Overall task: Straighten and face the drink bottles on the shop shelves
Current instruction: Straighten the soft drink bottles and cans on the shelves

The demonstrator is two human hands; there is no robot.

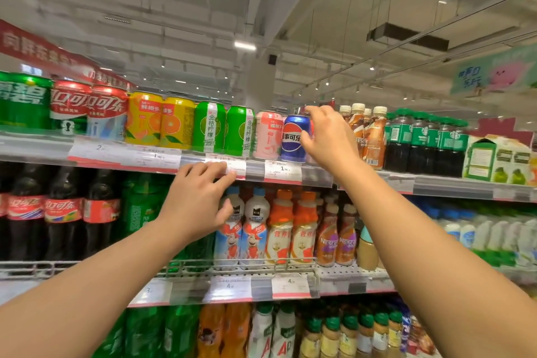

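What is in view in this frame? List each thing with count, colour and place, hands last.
Sprite can: one, green, top shelf far left.
Coca-Cola cans: two, red, right of it.
Orange drink cans: two, yellow.
Kumquat lemon cans: two, green.
Pink can: one, mid top shelf.
Pepsi can: one, blue, beside the pink can.
Nescafe bottles: several, brown, white caps.
Dark bottles: several, green labels, top right.
Cola bottles: three, dark, middle shelf left.
Milk drink bottles: two showing, white, blue caps.
Price tags: several, white and red, shelf edges.
Left hand: on the top shelf edge.
Right hand: fingers round the Pepsi can.
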